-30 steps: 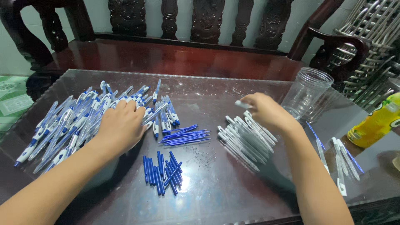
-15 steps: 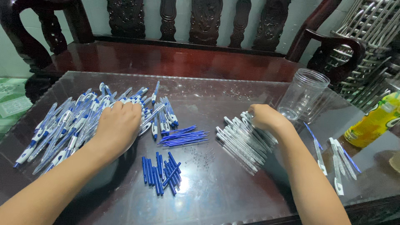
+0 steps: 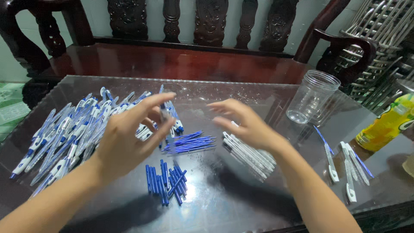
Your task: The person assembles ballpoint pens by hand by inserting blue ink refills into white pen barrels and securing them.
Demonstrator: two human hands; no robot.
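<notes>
- The light is soft, even and fairly bright, coming from above.
- The glass-topped desk (image 3: 241,90) shows pale glare patches near its front edge.
- Dark, blurry shadows lie under both forearms.
- The left hand (image 3: 129,138) and right hand (image 3: 243,123) are slightly motion-blurred at the fingers.
- The plastic jar (image 3: 311,97) is sharp.
- Lines bow outward near the corners.

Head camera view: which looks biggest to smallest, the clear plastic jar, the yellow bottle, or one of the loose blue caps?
1. Clear plastic jar.
2. Yellow bottle, though the frame edge cuts it off, so this order is unsure.
3. A blue cap, clearly smallest.
</notes>
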